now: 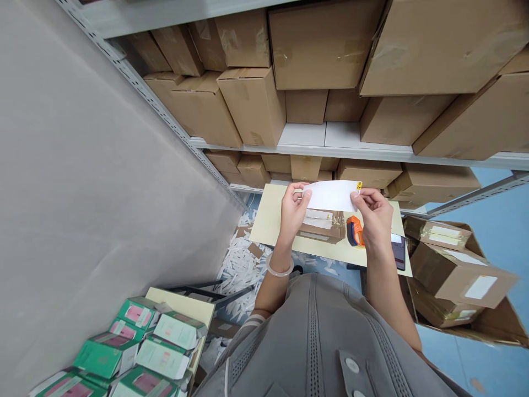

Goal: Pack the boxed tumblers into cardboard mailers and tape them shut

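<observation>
Between my two hands a white label (330, 195) is stretched out level, with a small yellow and black mark at its right end. My left hand (295, 208) pinches the label's left end, and my right hand (372, 212) pinches the right end. Below it, a taped cardboard box (320, 234) lies on the pale yellow table (268, 215), partly hidden by the label. An orange and dark blue tape dispenser (355, 230) stands to the box's right, close to my right wrist. A dark phone or tablet (398, 252) lies at the table's right edge, partly behind my forearm.
Metal shelving (306, 138) full of cardboard boxes stands ahead. On the right, a large open carton (487, 331) holds several packed boxes. Green boxes (107, 353) are stacked on a second table at lower left. White paper strips (243, 270) litter the floor beside the grey wall.
</observation>
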Motion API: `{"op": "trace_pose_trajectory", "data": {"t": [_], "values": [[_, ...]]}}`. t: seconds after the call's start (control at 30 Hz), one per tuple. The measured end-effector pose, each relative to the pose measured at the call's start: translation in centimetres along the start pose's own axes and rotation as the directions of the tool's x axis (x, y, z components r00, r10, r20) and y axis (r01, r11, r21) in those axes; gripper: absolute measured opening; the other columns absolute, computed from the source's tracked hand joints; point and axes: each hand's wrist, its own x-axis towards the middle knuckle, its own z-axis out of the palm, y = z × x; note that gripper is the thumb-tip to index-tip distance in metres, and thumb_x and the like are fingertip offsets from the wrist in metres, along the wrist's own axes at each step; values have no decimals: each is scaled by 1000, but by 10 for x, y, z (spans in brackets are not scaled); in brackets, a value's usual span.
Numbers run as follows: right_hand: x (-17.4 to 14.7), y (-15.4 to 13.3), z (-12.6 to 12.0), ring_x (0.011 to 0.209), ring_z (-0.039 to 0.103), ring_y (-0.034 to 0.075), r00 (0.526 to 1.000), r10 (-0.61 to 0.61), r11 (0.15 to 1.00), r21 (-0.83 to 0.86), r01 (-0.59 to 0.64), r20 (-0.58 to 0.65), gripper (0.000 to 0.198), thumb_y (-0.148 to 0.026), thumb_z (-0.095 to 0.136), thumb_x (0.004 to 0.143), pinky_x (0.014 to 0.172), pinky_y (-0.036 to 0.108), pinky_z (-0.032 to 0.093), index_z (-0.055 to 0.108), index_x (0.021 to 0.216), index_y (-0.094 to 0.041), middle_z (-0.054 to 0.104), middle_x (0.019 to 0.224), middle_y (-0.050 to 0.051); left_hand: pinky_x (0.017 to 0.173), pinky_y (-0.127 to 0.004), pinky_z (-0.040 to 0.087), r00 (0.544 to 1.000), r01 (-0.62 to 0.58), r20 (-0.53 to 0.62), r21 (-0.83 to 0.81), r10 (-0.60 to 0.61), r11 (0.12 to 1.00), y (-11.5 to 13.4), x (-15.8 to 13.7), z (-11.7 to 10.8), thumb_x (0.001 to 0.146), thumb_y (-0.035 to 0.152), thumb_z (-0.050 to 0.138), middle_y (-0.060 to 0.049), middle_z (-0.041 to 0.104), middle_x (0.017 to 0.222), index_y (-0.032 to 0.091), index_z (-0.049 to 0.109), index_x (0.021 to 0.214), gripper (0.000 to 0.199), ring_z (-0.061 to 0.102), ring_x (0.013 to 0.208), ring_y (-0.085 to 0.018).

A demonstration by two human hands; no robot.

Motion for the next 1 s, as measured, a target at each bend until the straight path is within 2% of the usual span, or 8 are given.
{"op": "trace_pose_trajectory", "data": {"t": [0.27, 1.0], "values": [[0, 1, -1, 71, 61, 13, 1000, -13, 1000, -16, 14, 13, 28, -42, 82, 71, 67, 26, 50, 67, 83, -22, 67, 78, -1, 70, -22, 48, 1000, 13, 0, -7, -13, 1000, 0, -1, 0, 87, 42, 67, -4, 67, 95, 22, 57, 101, 26, 63, 82, -13], [-1, 2, -5, 73, 62, 14, 1000, -3, 999, -32, 4, 11, 28, -43, 82, 70, 68, 27, 51, 67, 82, -22, 68, 78, -1, 63, -21, 45, 1000, 24, 1, 16, -24, 1000, -2, -2, 1, 87, 47, 66, 0, 64, 78, 22, 55, 102, 31, 60, 70, -12]]}}
